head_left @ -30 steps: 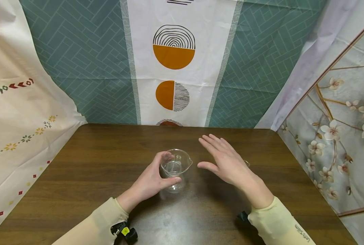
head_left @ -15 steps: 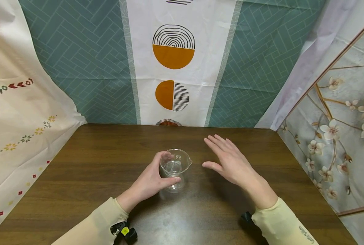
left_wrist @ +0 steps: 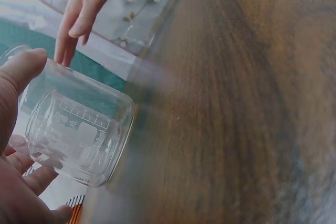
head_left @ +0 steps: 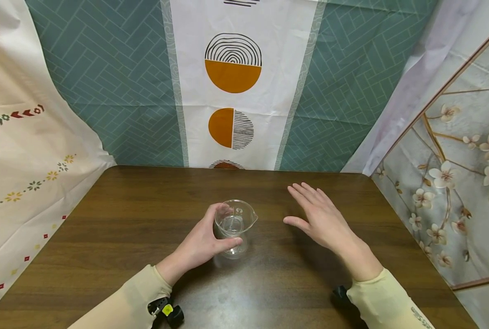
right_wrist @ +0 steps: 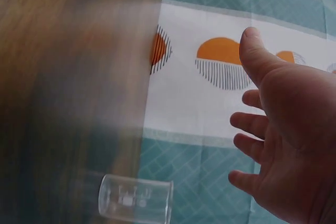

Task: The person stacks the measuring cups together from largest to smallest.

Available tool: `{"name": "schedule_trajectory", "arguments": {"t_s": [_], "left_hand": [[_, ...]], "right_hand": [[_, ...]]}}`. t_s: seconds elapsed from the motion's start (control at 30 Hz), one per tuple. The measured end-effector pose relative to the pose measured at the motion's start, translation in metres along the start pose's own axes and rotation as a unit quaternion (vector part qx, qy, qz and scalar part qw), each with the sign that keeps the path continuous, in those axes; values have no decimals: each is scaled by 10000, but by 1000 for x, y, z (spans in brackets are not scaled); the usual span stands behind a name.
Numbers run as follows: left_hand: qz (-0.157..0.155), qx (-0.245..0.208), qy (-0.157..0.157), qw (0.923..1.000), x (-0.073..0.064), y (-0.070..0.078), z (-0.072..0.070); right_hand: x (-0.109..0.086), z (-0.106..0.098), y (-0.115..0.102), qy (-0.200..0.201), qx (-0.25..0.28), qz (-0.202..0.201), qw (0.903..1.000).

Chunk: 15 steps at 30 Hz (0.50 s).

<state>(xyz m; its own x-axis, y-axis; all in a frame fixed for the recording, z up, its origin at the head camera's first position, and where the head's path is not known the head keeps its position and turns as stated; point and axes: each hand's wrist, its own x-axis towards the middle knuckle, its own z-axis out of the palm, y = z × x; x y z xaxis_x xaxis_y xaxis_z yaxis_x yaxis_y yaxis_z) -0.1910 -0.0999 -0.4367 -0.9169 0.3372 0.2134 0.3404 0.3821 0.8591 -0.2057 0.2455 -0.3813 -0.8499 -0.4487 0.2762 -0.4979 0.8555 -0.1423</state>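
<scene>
A clear glass beaker (head_left: 244, 224) with a pouring spout is upright near the middle of the table. My left hand (head_left: 201, 242) grips its side, thumb near me and fingers round the far wall. White graduation marks show on the beaker (left_wrist: 84, 124) in the left wrist view. An inner ring is visible through the glass; I cannot tell whether it is liquid or another vessel. Farther right, my right hand (head_left: 324, 221) hovers with extended fingers, holding nothing. A second glass beaker (right_wrist: 136, 198) stands beyond it in the right wrist view; the hand hides it from the head view.
The brown wooden table (head_left: 146, 196) ends at a green and white cloth backdrop (head_left: 331, 91). A beige cloth (head_left: 30, 137) hangs along the left side, a floral cloth (head_left: 466, 192) along the right. Both wrists carry black devices (head_left: 166, 310).
My right hand has drifted rightward, away from the held beaker. A rim glimpsed behind the right hand earlier is now covered. My left hand and its beaker have stayed put.
</scene>
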Motion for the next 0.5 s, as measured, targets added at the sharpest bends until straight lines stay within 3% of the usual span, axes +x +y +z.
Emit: {"name": "schedule_trajectory", "arguments": {"t_s": [0.5], "left_hand": [[-10,8,17,10000,0,-2,0]], "right_hand": [[-12,2,21,-104,-40,316,9994]]}}
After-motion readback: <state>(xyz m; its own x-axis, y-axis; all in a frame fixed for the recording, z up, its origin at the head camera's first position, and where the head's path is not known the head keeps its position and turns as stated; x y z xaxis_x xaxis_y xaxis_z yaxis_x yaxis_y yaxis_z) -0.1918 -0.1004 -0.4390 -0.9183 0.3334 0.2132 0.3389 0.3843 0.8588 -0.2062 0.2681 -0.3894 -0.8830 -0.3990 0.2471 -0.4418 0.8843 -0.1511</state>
